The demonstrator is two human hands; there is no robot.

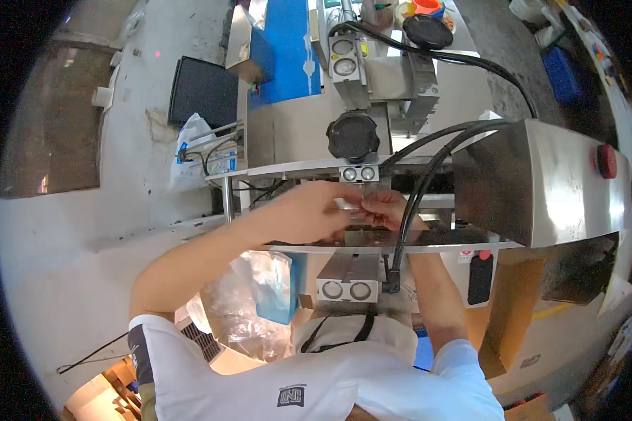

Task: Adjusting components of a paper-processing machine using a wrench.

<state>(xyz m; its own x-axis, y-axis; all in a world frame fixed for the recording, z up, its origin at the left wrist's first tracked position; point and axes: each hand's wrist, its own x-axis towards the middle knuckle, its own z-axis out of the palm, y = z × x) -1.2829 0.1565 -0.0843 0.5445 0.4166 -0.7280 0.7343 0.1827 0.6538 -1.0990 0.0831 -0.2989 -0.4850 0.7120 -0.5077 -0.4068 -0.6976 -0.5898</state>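
My left hand (317, 205) reaches in from the left to the gap across the middle of a metal machine (281, 165). Its fingers are bent inward, and a small pale piece (345, 204) shows at their tips; its kind is too blurred to tell. Close against it, my right hand (386, 208) has thumb and fingers pinched together, but what lies between them is hidden. Both hands are just below a silver clamp block (359, 173) with a black knob (353, 137) above it. Black cables (420, 184) pass in front of my right wrist.
A steel box (541, 184) with a red button (606, 161) stands on the right. Nearer me is a cylinder block (347, 279). A clear plastic bag (242, 309) lies in a carton at lower left. A blue belt (286, 49) runs away at the back.
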